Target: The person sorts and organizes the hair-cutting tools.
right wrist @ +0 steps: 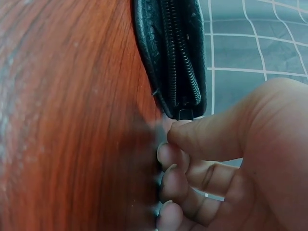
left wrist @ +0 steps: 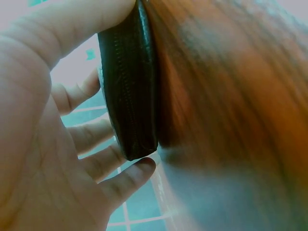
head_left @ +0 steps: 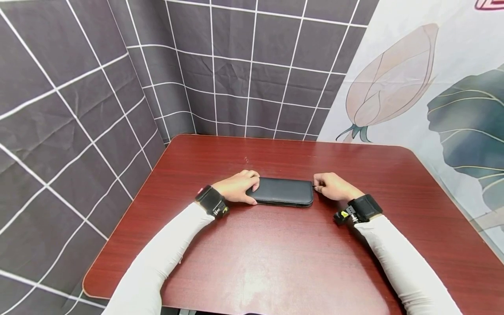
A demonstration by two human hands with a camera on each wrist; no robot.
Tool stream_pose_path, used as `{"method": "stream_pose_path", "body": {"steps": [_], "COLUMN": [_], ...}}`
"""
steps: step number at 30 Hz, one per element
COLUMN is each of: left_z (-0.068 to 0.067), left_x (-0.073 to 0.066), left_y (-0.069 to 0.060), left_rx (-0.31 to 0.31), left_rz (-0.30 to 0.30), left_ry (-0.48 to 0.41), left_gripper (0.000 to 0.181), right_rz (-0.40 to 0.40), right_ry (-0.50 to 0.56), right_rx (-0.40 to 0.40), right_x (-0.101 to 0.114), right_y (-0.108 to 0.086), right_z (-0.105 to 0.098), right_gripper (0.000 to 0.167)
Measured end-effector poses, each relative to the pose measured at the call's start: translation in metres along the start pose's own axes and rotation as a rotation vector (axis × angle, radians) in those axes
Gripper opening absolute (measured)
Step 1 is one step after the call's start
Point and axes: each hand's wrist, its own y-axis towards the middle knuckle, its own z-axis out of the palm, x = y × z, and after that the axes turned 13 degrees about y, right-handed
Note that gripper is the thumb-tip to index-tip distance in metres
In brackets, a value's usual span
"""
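A black zip-up wallet (head_left: 284,191) lies flat on the table, its long side running left to right. My left hand (head_left: 238,187) grips its left end, thumb at the near edge and fingers over the top and far side. Close up in the left wrist view, the thumb (left wrist: 72,29) presses the wallet's stitched end (left wrist: 127,91). At the right end, my right hand (head_left: 334,186) pinches the zipper pull (right wrist: 185,114) between thumb and curled index finger. Parted zipper teeth (right wrist: 172,57) show along the wallet's edge in the right wrist view.
The reddish-brown wooden table (head_left: 244,253) has rounded corners. Behind it and to the left hangs dark grey cloth with a white grid (head_left: 236,70). A white cloth with a flower print (head_left: 390,78) hangs at the right. Both wrists wear black camera straps (head_left: 368,208).
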Motion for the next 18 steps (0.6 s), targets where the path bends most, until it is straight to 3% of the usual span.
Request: {"method": "stream_pose_path", "body": {"steps": [18], "left_z": [-0.0001], "left_x": [-0.0007], "left_y": [-0.0006], "left_rx": [0.001], "left_rz": [-0.002], "left_ry": [0.003], "left_gripper": [0.045], "right_rz": [0.001], "right_ry": [0.027], "right_rx": [0.053], "right_x": [-0.0037], "right_y": [-0.0024], "right_z": [-0.0065], "right_gripper": [0.026]}}
